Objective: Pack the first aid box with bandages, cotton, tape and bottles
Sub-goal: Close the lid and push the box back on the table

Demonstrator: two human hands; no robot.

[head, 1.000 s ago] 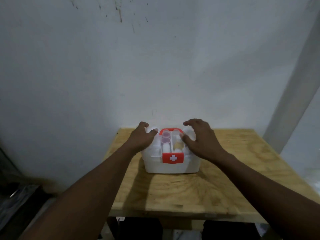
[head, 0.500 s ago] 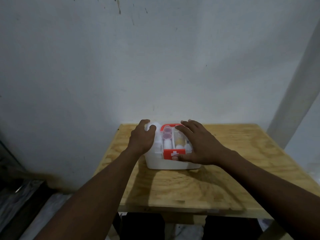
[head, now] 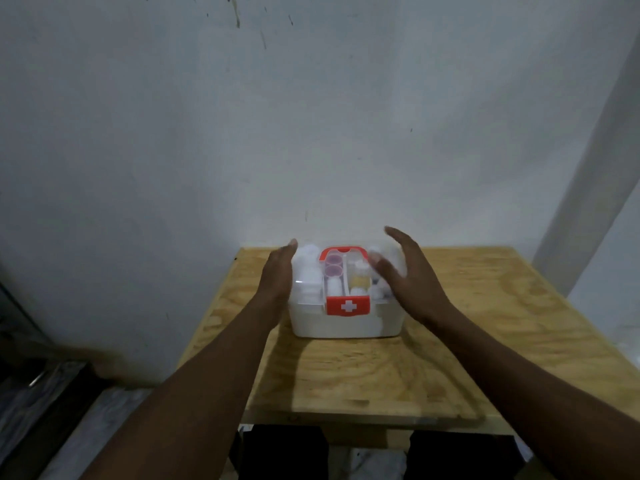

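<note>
Flanking the first aid box (head: 346,320), your left hand (head: 277,275) and right hand (head: 408,278) are flat-fingered, holding nothing. Uneven squeeze could skid it along the counter (head: 467,341).

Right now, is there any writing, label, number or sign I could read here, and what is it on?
White cross sign, no letters: on the red latch at the front of the first aid box.
Bottles under the clear lid: any labels are too blurred to read.
Words, brands, numbers: none legible anywhere in view.
</note>
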